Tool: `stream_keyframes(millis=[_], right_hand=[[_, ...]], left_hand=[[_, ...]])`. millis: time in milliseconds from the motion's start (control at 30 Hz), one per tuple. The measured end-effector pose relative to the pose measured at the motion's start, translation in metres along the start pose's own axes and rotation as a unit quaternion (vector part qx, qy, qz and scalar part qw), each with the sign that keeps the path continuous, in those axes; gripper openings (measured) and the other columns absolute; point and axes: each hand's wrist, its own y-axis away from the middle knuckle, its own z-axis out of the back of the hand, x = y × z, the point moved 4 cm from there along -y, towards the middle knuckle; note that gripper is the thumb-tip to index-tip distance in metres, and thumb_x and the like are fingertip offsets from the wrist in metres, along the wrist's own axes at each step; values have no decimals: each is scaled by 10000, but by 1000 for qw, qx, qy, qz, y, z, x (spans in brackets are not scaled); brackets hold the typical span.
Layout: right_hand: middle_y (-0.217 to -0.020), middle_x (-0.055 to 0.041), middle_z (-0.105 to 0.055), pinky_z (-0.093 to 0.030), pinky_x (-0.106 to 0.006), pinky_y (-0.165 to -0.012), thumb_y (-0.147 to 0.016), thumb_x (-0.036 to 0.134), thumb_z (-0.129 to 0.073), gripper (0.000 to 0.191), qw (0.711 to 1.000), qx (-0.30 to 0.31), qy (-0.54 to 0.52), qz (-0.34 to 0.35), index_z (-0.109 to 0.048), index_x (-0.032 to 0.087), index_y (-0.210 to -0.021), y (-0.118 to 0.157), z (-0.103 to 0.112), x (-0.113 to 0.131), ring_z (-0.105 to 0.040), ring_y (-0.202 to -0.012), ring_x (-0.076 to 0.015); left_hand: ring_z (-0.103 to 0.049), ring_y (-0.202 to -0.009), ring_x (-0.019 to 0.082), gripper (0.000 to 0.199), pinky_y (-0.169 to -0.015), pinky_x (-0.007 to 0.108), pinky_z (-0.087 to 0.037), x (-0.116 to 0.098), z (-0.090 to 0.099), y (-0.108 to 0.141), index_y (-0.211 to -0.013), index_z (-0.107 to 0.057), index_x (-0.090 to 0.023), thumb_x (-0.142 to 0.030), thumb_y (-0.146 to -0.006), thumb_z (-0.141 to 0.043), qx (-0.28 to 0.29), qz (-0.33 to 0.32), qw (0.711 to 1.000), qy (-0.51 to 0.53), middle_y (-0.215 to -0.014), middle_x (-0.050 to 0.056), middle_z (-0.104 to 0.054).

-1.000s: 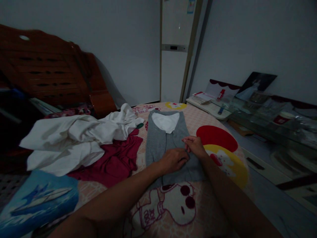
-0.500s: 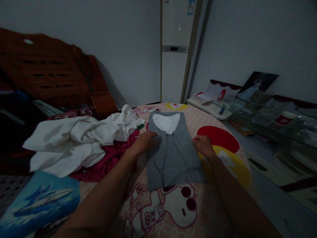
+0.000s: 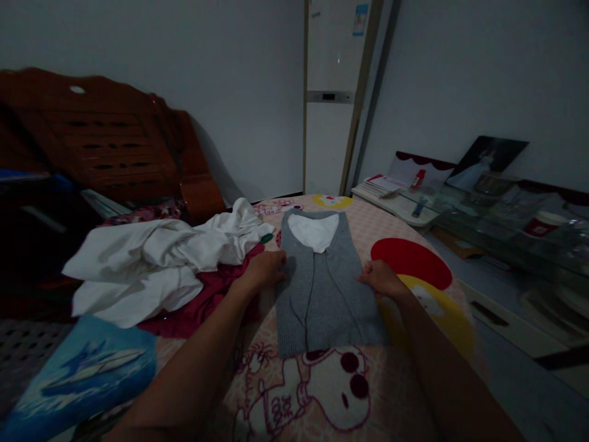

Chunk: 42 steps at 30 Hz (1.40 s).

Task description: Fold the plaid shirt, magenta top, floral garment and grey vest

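A folded grey knit cardigan (image 3: 331,301) lies flat with its neckline away from me, and white cloth (image 3: 313,231) shows inside the V of the neck. On its left edge, my left hand (image 3: 265,270) is closed, the fingers curled at the knit. At the opposite edge my right hand (image 3: 381,278) pinches the side of the cardigan between thumb and fingers. The ribbed hem is nearest to me. Beneath is a pink patterned cloth (image 3: 285,423) with cartoon figures.
A rumpled white cloth (image 3: 151,245) and a dark red cloth (image 3: 209,294) are heaped on the left, beside a blue printed cloth (image 3: 96,368). A wooden bench (image 3: 105,135) stands behind them. To the right, a glass shelf (image 3: 488,227) carries a paper cup (image 3: 545,224).
My left hand has curled its fingers at the cardigan's left edge, and my right hand has closed on the right edge. The view has shifted slightly; the cardigan looks unmoved.
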Motion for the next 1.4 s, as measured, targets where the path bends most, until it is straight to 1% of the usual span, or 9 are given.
stream_keyframes(millis=[100,267,400,633,733,1067,1167,1300,1400], right_hand=[[-427,65,-531,-320,-212,-340,-702,261,-681,151,996,2,-86,4,-653,168,-818,1,-2,1,-485,-333,-125],[-531,53,-612,-389,-205,-384,-669,262,-748,644,982,96,-155,40,-610,161,-1290,10,4,5,-527,-394,-121],[-613,17,-655,-401,-183,-422,-705,319,-744,435,964,220,-137,62,-726,169,-1113,22,5,14,-561,-465,-108],[-646,-11,-689,-498,-228,-516,-783,401,-632,306,941,278,-187,45,-710,169,-966,29,1,18,-644,-541,-149],[-696,-16,-713,-534,-255,-559,-752,355,-626,291,934,288,-207,36,-692,175,-971,29,-1,16,-676,-579,-165],[-562,12,-686,-502,-188,-487,-625,137,-562,378,921,370,-115,36,-723,143,-967,25,-4,8,-659,-511,-143],[-601,2,-709,-521,-209,-474,-666,171,-557,387,913,392,-116,5,-688,155,-1030,25,1,-3,-680,-523,-165],[-564,11,-694,-517,-209,-438,-648,175,-587,382,915,394,-87,-30,-648,159,-1025,25,1,-11,-649,-457,-157],[-574,4,-696,-517,-216,-430,-647,206,-636,365,915,393,-82,-34,-632,155,-1008,25,-3,-10,-649,-457,-163]], left_hand=[[-650,-776,174,96,-648,224,-423,-20,7,9,-832,-681,-185,-236,-757,-651,26,-78,994,65,-809,28,-712],[-595,-632,129,60,-567,199,-375,-48,0,27,-724,-695,-176,-156,-703,-642,159,-171,965,121,-668,-17,-676],[-600,-644,122,129,-581,184,-384,-36,-4,23,-717,-701,-174,-93,-686,-606,162,-172,960,151,-671,-21,-675],[-625,-779,144,280,-686,195,-439,-9,-5,15,-866,-712,-180,-42,-645,-609,150,-181,957,168,-848,-2,-704],[-618,-833,149,332,-723,203,-442,-15,-3,19,-910,-709,-183,-27,-637,-603,145,-215,950,176,-921,5,-694],[-610,-653,120,178,-593,190,-422,-54,-15,33,-866,-701,-166,-107,-713,-631,316,-212,896,228,-709,-14,-668],[-625,-667,145,143,-588,213,-420,-72,-10,45,-865,-681,-170,-240,-742,-702,298,-241,907,177,-709,2,-666],[-650,-774,229,442,-644,278,-451,-100,-6,67,-917,-657,-173,-520,-669,-772,208,-275,938,27,-838,65,-689],[-660,-881,289,554,-714,335,-487,-116,-12,82,-1057,-622,-162,-472,-633,-799,161,-289,942,-60,-997,124,-682]])
